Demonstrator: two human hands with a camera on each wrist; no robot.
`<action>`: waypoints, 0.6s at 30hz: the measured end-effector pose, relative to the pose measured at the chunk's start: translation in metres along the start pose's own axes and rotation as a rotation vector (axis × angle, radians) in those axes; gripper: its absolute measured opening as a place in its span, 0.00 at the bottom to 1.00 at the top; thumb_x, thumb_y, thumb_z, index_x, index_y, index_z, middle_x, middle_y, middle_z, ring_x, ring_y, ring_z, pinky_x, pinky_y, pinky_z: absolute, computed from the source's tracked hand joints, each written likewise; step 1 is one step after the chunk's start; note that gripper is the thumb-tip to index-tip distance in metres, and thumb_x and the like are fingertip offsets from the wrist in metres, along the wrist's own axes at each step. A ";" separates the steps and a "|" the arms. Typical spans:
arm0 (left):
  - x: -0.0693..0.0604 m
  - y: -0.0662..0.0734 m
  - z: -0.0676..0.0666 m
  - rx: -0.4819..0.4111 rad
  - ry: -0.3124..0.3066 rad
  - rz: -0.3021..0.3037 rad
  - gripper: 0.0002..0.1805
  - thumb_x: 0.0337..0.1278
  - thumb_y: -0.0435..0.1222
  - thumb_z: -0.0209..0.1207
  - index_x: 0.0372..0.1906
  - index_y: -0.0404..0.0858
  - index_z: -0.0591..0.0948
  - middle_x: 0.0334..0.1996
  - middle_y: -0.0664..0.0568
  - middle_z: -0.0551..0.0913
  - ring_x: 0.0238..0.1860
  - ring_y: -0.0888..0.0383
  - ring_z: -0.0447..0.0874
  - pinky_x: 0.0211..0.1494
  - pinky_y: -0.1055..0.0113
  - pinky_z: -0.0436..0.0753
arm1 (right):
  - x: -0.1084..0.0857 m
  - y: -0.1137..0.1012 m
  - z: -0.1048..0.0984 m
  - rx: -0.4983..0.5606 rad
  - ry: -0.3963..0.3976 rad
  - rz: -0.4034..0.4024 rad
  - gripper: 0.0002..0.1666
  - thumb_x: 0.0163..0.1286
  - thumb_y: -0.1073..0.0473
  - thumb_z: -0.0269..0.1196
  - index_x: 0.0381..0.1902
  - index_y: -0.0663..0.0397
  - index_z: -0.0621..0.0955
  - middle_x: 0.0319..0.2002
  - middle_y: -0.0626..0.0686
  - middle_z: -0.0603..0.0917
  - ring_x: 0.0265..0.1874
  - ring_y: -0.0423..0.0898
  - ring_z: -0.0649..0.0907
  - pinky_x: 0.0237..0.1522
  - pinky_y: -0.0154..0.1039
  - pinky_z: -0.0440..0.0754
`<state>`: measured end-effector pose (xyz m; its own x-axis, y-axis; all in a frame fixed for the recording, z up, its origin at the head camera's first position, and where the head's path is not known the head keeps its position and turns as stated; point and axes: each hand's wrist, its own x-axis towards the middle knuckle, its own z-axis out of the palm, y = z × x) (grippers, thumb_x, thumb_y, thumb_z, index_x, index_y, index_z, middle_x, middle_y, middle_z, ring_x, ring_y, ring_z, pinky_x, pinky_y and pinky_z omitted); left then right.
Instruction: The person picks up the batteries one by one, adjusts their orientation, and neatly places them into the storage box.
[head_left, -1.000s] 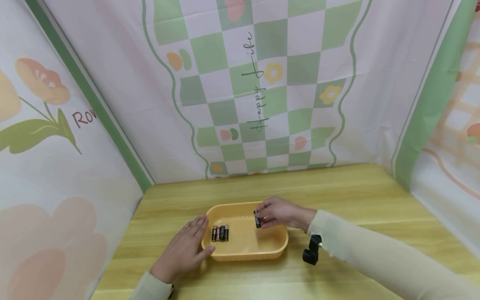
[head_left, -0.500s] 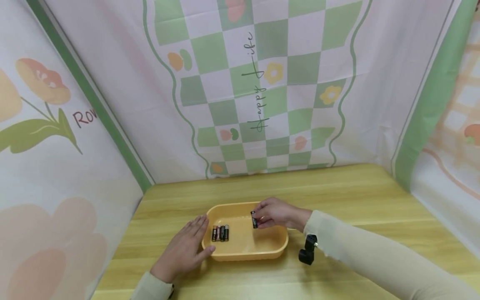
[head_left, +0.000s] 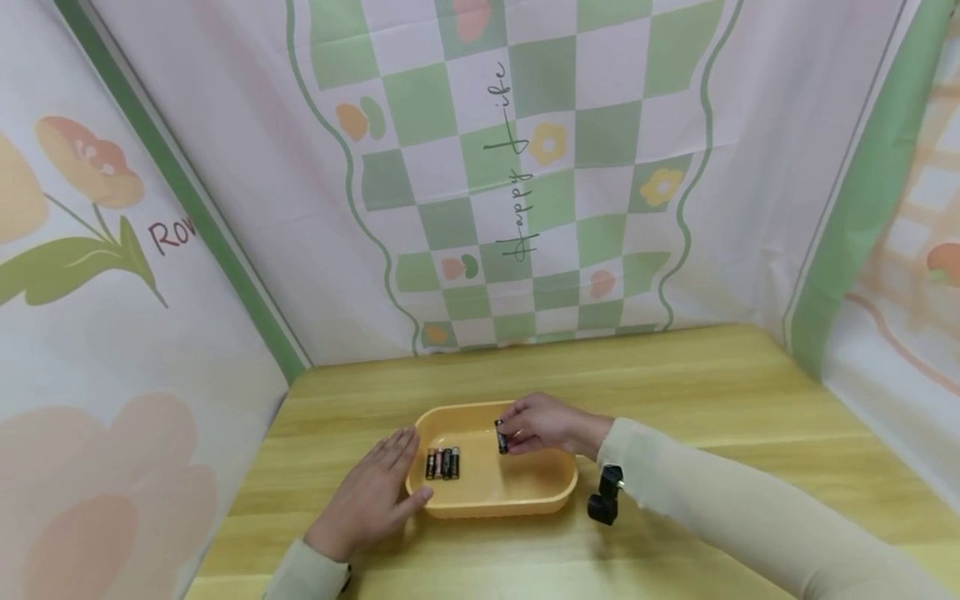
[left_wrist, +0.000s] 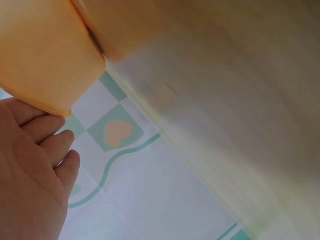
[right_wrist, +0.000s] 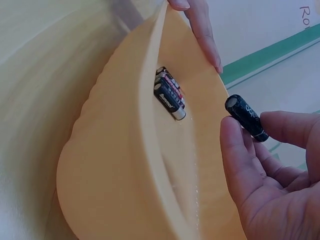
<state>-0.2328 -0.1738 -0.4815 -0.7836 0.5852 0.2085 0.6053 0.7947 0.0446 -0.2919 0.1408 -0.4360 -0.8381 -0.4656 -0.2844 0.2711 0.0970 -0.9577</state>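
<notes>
My right hand [head_left: 550,423] pinches a black battery [head_left: 502,437] between thumb and fingers, above the right half of a yellow plastic tray [head_left: 495,506]. In the right wrist view this battery [right_wrist: 246,117] tilts in the air, apart from the tray. Several batteries [head_left: 443,463] lie side by side in a row at the tray's left end; one with a silver end [right_wrist: 170,101] is nearest in the right wrist view. My left hand [head_left: 369,497] rests with straight fingers against the tray's left rim, its thumb at the near left corner. In the left wrist view its fingertips touch the rim.
The tray stands on a wood-grain table [head_left: 645,367]. A printed cloth [head_left: 517,167] hangs behind the table's far edge, with more cloth at both sides. A small black camera [head_left: 606,496] hangs from my right wrist.
My right hand has moved a little to the left with the battery, over the tray. The left hand and the row of batteries stay in place.
</notes>
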 end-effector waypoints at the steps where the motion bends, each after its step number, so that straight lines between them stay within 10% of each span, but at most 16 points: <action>1: 0.000 0.000 0.000 -0.003 0.000 0.000 0.43 0.69 0.59 0.47 0.74 0.32 0.57 0.74 0.42 0.53 0.74 0.48 0.50 0.74 0.54 0.52 | 0.001 0.000 0.001 0.000 -0.001 -0.001 0.15 0.68 0.70 0.59 0.49 0.76 0.74 0.38 0.64 0.81 0.32 0.51 0.84 0.44 0.47 0.85; 18: 0.000 0.001 -0.002 0.000 -0.011 0.005 0.43 0.70 0.60 0.45 0.75 0.32 0.55 0.75 0.41 0.53 0.74 0.48 0.50 0.74 0.55 0.51 | 0.012 0.003 0.016 -0.023 0.004 0.015 0.11 0.67 0.70 0.60 0.45 0.73 0.77 0.35 0.60 0.81 0.30 0.50 0.83 0.43 0.47 0.85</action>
<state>-0.2321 -0.1737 -0.4799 -0.7821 0.5908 0.1982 0.6092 0.7918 0.0439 -0.2934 0.1212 -0.4411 -0.8360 -0.4604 -0.2986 0.2725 0.1239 -0.9541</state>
